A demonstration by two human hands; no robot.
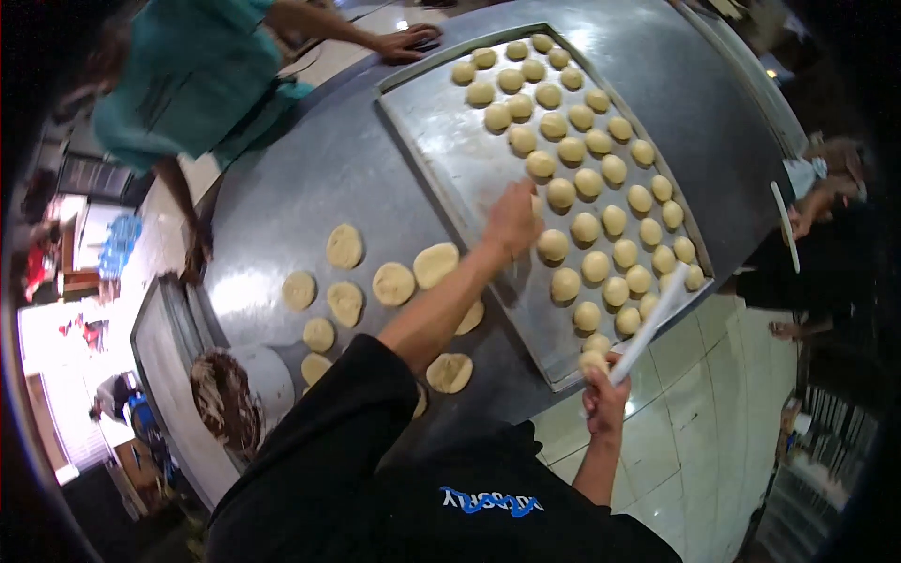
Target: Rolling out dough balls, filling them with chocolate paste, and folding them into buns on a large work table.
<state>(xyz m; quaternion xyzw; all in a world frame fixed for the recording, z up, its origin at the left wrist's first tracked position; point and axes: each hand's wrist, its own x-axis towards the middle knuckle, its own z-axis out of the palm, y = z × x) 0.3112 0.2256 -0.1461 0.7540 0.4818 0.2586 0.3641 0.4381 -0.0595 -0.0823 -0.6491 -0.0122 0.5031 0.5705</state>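
My left hand reaches over the metal tray, its fingers closed around a dough ball that is mostly hidden. Rows of small round dough balls cover the right side of this tray. At the tray's near corner my right hand grips a slim white rolling pin, which points up and to the right. A dough ball shows right beside the right hand's fingers; I cannot tell whether they touch it. Under and around my left forearm, several flattened dough rounds lie on the metal table.
A white bucket with brown paste inside stands at the left, beside a stack of metal trays. Across the table, a person in a green shirt rests a hand near the tray. Another person at the right holds a white rod.
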